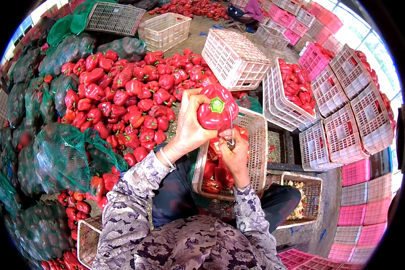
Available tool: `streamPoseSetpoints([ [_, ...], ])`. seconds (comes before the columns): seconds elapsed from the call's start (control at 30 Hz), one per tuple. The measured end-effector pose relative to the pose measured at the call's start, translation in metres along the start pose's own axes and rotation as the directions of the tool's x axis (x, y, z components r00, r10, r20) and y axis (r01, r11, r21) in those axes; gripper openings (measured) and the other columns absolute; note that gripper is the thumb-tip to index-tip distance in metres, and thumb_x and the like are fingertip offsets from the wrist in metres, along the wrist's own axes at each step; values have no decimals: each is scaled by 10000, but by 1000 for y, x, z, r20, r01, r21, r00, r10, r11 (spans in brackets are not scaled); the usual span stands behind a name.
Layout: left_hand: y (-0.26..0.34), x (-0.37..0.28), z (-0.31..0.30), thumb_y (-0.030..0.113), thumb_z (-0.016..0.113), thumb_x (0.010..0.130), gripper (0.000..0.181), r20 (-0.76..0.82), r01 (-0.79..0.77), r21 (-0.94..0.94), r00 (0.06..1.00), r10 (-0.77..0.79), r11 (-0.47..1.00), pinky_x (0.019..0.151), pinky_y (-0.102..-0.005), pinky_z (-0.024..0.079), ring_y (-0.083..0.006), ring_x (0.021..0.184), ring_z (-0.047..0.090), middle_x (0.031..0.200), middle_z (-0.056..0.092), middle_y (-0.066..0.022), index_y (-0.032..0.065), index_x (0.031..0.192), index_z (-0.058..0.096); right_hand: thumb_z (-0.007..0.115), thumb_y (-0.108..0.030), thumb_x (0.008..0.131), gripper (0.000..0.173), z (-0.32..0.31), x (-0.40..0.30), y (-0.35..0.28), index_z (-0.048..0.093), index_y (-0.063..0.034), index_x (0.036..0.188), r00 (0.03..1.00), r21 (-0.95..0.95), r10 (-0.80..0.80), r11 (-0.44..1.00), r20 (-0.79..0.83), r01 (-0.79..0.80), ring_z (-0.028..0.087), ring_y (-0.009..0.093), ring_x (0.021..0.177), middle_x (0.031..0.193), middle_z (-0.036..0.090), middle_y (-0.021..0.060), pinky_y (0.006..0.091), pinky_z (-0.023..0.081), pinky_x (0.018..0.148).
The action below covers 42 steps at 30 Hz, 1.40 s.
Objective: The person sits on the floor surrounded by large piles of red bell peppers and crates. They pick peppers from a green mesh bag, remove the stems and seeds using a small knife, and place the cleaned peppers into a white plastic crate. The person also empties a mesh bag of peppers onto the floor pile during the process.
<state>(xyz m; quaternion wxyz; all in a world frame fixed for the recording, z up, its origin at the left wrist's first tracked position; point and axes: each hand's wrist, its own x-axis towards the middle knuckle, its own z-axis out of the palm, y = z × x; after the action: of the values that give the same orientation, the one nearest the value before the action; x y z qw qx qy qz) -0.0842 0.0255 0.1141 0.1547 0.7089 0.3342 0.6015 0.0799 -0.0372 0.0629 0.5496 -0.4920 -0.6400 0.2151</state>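
Note:
My left hand [192, 126] grips a whole red bell pepper [213, 116], its green stem end [217, 105] facing up toward me. In my right hand [235, 153] is a small knife [231, 143] with a dark handle. Its thin blade points away from me and lies against the right side of the pepper; whether it has cut in, I cannot tell. Below both hands stands a pale plastic crate [258, 148] between my knees, holding cut red pepper pieces [219, 175].
A large heap of red peppers [131, 91] spreads ahead and left. Green mesh sacks [62, 158] line the left side. Stacked crates [344, 128] stand at the right, beside a crate of pepper slices [295, 86]. A crate with pepper scraps [312, 202] sits by my right knee.

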Motion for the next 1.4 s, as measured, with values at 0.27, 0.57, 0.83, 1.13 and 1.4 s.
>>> streamPoseSetpoints([
  [0.27,11,-19,35,99,850,494,635,33,73,-61,997,-71,995,946,-440,445,-348,1109,522,1112,495,-164,60,1038,525,603,-8,822,69,-22,-11,15,595,-4,890,998,-16,58,998,-19,-58,416,54,520,599,467,-6,260,346,481],
  [0.57,13,-24,54,105,816,589,541,87,-41,-43,995,45,998,911,-474,473,-430,1105,535,1127,496,-239,44,1044,530,618,-30,808,179,-26,-17,47,629,27,977,987,-6,135,991,-91,-137,553,85,552,641,602,44,288,441,523],
  [0.83,6,-28,61,139,860,525,561,172,133,-151,979,-106,980,853,-392,467,-317,953,553,978,502,-133,62,966,522,642,-45,780,232,-33,-15,59,642,21,1002,989,-87,56,994,-140,-68,643,182,637,729,659,110,348,506,614],
  [1.13,4,-33,61,118,862,493,581,192,138,-119,975,-114,983,869,-352,470,-266,928,567,963,538,-101,60,976,544,647,-53,794,187,-20,-29,83,660,4,971,967,156,218,968,-134,-197,583,96,583,680,621,22,303,491,564],
  [1.4,-8,-38,57,113,859,494,579,296,287,-163,927,-230,944,887,-317,464,-175,930,560,965,556,-45,58,978,546,724,-85,813,256,-31,-26,90,689,-9,1055,993,-35,99,994,-67,-101,712,194,816,867,726,148,334,539,739],
])
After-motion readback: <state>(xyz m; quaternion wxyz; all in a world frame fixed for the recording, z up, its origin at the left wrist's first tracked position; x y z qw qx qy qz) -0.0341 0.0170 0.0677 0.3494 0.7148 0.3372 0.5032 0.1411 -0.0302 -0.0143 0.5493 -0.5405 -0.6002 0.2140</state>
